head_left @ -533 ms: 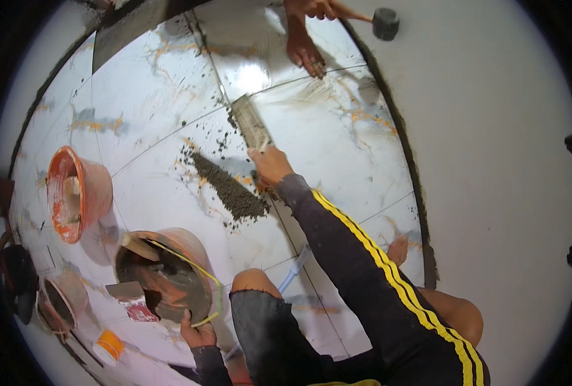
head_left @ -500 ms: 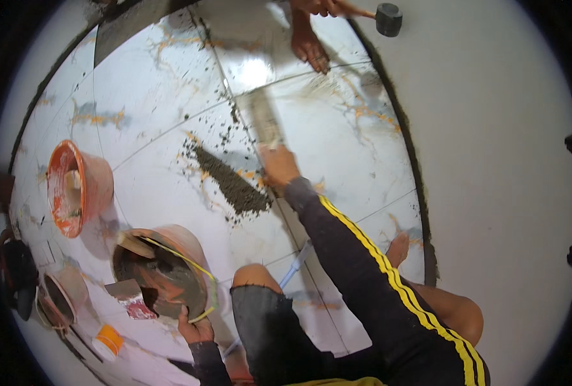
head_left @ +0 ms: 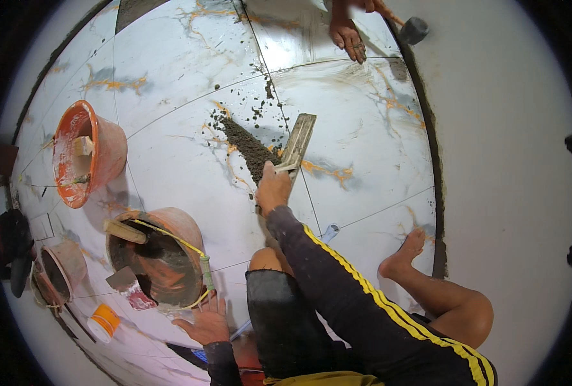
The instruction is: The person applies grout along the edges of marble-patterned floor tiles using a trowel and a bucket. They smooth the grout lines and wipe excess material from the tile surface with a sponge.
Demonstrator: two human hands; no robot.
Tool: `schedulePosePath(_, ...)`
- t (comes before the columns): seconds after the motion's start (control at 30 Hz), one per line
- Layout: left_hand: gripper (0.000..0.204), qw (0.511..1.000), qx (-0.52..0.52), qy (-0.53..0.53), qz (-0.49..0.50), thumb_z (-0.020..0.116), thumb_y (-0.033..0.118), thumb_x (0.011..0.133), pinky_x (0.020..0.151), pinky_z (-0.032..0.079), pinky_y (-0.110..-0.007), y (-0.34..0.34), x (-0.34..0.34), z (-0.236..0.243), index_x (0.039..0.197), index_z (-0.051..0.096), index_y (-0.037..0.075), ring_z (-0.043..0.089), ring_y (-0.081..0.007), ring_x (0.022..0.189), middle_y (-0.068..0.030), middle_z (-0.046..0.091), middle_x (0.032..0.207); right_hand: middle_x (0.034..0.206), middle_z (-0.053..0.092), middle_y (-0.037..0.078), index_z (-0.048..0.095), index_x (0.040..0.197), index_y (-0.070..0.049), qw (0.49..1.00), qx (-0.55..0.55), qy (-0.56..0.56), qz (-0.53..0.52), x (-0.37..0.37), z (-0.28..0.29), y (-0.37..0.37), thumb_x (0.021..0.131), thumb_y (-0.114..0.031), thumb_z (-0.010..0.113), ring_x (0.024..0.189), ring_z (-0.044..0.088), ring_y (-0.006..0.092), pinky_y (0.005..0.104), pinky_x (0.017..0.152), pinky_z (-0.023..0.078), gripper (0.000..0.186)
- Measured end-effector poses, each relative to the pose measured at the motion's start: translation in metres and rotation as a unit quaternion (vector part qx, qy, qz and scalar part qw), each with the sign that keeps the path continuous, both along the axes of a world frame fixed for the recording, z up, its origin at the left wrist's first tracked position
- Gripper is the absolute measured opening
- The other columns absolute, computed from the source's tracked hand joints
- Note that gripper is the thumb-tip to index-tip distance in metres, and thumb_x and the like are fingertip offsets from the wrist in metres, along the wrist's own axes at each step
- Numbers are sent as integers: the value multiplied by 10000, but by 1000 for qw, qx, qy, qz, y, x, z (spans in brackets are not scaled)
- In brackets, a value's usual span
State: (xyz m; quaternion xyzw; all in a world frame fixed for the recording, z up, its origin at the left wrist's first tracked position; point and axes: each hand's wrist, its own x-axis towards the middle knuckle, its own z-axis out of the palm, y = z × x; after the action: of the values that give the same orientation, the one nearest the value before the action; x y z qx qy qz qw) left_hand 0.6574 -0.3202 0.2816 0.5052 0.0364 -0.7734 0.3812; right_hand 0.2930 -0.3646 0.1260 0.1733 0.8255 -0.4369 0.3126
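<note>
My right hand (head_left: 274, 188) is closed round a long, narrow wooden float (head_left: 299, 141), smeared with grey mortar. The float's far end lies beside a pile of dark, crumbly mortar (head_left: 250, 148) on the marbled floor tiles; my hand and sleeve hide part of the near end. My left hand (head_left: 208, 321) is open, fingers spread, just below the rim of a mortar-coated bucket (head_left: 199, 251). That bucket leans toward the left, with a yellow handle and a wooden-handled tool (head_left: 125, 231) in its mouth. A red-stained scraper blade (head_left: 131, 289) rests by its lower rim.
An orange bucket (head_left: 112, 151) stands upper left, a smaller bucket (head_left: 73, 264) lower left, near an orange-and-white tub (head_left: 104, 323). At the top, another person's hand (head_left: 348, 40) rests on a tile; a rubber mallet (head_left: 414, 30) is beside it. A pale wall (head_left: 504, 193) borders the right.
My right hand has drawn the float back toward me and turned it, bringing it against the mortar pile. My left hand has let go of the bucket rim and spread its fingers.
</note>
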Motion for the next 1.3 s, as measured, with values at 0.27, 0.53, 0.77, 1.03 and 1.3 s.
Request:
schedulePosePath(0.27, 1022, 992, 52, -81, -78, 565, 800, 894, 1093, 406, -621, 38, 23, -22, 1644, 181, 223, 473, -442, 1371, -213, 400, 1588, 1078, 688, 354, 651, 1043, 93, 999, -30, 16, -43, -28, 8, -79, 1018, -363, 568, 1050, 645, 531, 555, 927, 502, 465)
schedulePosePath(0.53, 595, 843, -193, -302, -402, 528, 280, 1028, 1140, 410, -449, 30, -49, -79, 1491, 452, -86, 566, -381, 1323, -260, 506, 1511, 650, 514, 39, 525, 925, -43, 976, -125, -24, -179, -18, 30, -24, 1041, -395, 565, 446, 519, 165, 336, 373, 430, 373)
schedulePosePath(0.77, 598, 478, -516, -483, -521, 592, 196, 954, 1200, 293, -556, -32, -124, -127, 1484, 460, -47, 375, -483, 1436, -277, 388, 1594, 595, 461, 4, 478, 849, -88, 971, -202, -55, -113, -37, 18, -74, 1041, -340, 567, 414, 465, 135, 325, 349, 385, 328)
schedulePosePath(1.03, 719, 352, -535, -611, -465, 582, 411, 954, 1188, 210, -658, -16, -144, -180, 1543, 399, 42, 306, -474, 1476, -244, 303, 1657, 997, 686, 363, 649, 1014, 82, 976, -158, 76, 131, -54, 7, -176, 997, -359, 562, 1028, 654, 525, 583, 901, 498, 450)
schedulePosePath(1.3, 754, 333, -539, -612, -474, 636, 428, 896, 1164, 263, -666, -19, -141, -181, 1508, 435, 34, 346, -482, 1452, -252, 332, 1638, 582, 440, -34, 505, 864, -101, 963, -222, -48, -142, -14, 14, -64, 1066, -331, 560, 435, 441, 104, 289, 362, 368, 311)
